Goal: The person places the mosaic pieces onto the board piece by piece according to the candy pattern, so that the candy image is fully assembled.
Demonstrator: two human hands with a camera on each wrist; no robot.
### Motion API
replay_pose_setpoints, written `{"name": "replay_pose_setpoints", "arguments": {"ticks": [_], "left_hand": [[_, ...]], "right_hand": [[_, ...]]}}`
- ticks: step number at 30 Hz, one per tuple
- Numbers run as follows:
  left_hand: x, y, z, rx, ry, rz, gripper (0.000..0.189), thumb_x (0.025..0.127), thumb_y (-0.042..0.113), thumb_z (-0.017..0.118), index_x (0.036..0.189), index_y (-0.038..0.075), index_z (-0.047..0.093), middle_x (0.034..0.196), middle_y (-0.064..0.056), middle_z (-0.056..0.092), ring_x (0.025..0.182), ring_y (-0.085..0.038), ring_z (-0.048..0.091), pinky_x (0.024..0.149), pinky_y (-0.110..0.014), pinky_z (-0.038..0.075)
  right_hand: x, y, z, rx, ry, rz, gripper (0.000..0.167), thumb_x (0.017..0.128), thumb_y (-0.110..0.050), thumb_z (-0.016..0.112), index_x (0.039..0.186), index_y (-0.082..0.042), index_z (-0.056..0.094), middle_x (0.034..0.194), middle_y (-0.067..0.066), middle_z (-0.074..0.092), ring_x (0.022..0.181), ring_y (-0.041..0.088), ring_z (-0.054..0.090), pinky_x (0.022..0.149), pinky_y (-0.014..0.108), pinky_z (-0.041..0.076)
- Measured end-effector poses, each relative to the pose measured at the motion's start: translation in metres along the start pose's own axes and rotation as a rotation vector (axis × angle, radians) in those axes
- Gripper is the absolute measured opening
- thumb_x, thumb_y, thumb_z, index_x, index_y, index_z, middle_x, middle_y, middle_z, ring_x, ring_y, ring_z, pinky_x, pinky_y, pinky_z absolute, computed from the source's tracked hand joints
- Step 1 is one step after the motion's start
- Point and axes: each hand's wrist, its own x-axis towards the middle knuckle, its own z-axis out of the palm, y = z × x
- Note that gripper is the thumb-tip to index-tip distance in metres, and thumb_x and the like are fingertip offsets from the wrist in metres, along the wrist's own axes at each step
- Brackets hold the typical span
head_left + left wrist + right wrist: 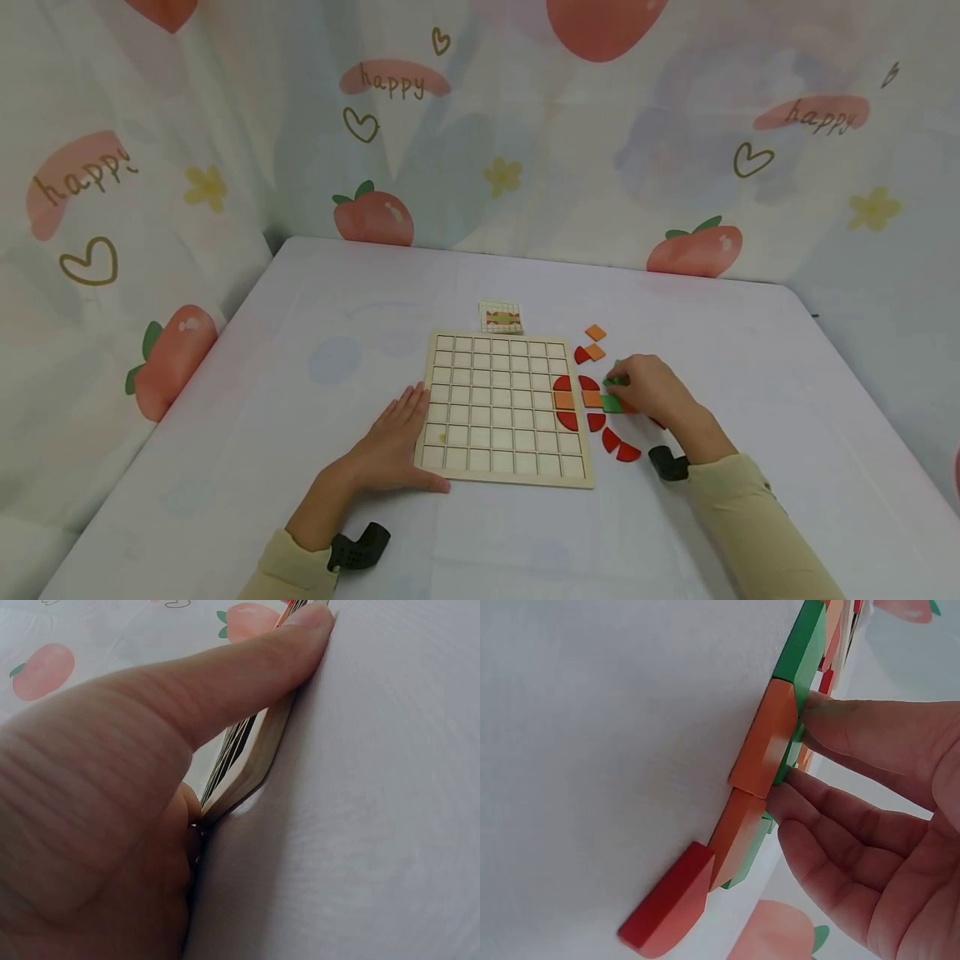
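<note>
A wooden grid board (491, 417) lies on the table; red quarter-round tiles (567, 421) and an orange square tile (564, 400) sit in its right column. My left hand (390, 440) rests against the board's left edge, fingers straight, thumb along the near corner. The left wrist view shows that thumb (247, 682) over the board's side. Right of the board, my right hand (651, 387) pinches a green tile (791, 756) between thumb and fingertips. Beside it in the right wrist view are orange tiles (765, 739), another green tile (801, 645) and a red tile (667, 900).
A small stack of pattern cards (502, 317) lies behind the board. Loose orange tiles (596, 332) are at the back right, and loose red tiles (627, 452) at the front right. Patterned cloth (525, 125) hangs behind the white table (225, 467).
</note>
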Motion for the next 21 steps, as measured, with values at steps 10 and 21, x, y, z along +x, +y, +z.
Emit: {"name": "replay_pose_setpoints", "arguments": {"ticks": [10, 21], "left_hand": [[0.0, 0.0, -0.001, -0.005, 0.002, -0.007, 0.126, 0.063, 0.071, 0.066, 0.145, -0.002, 0.003, 0.152, -0.013, -0.003, 0.138, -0.021, -0.006, 0.109, -0.04, 0.004], [0.0, 0.001, -0.001, 0.001, -0.002, -0.009, 0.126, 0.063, 0.071, 0.066, 0.146, -0.001, 0.003, 0.152, -0.013, -0.003, 0.138, -0.021, -0.006, 0.109, -0.04, 0.003]], "right_hand": [[0.004, 0.001, 0.0, 0.0, -0.012, -0.037, 0.026, 0.082, -0.009, 0.069, 0.105, 0.003, 0.068, 0.097, 0.014, 0.063, 0.084, 0.026, 0.052, 0.077, 0.041, 0.049], [0.003, -0.011, 0.0, -0.01, -0.014, -0.061, 0.024, 0.081, -0.007, 0.069, 0.103, 0.004, 0.068, 0.097, 0.014, 0.064, 0.086, 0.026, 0.054, 0.079, 0.043, 0.048]]}}
